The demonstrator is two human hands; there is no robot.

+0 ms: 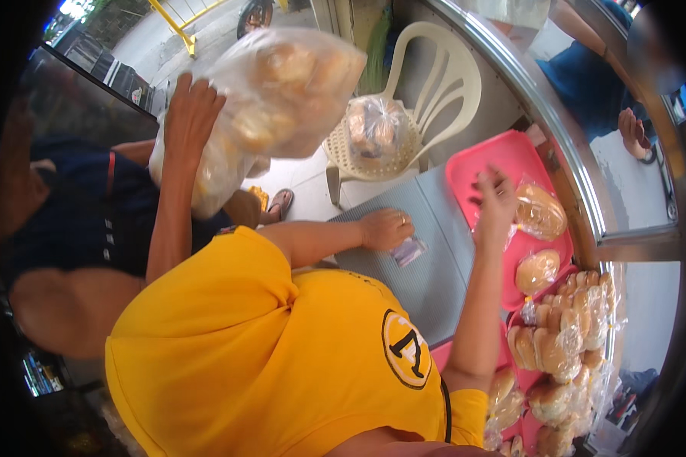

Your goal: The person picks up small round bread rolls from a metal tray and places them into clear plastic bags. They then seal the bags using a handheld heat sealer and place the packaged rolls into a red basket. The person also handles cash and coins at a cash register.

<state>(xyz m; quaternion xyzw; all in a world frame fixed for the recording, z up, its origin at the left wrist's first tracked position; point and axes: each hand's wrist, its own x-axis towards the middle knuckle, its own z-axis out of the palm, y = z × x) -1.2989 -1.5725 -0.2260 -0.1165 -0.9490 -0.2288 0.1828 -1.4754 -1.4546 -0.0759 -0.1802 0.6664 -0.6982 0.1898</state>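
Observation:
My left hand [387, 229] rests on the ridged grey counter mat [427, 286], its fingers curled down. A small purplish folded paper, like a banknote [409, 252], sticks out from under those fingers. Over the pink tray [472, 156] hovers my right hand [497, 196], slightly blurred, with its fingers apart and nothing seen in them. Beside it in the tray lies a plastic-wrapped pack of bread [541, 212], and nearer to me a round bun [537, 272]. Part of the tray is hidden behind my right hand and forearm.
On the left, a person in dark clothes holds up a large clear bag of bread [282, 91]. A cream plastic chair [434, 72] carries another bagged bread pack [375, 126]. Several wrapped loaves [560, 335] pile up at right, by the metal-framed glass. Another person stands beyond it.

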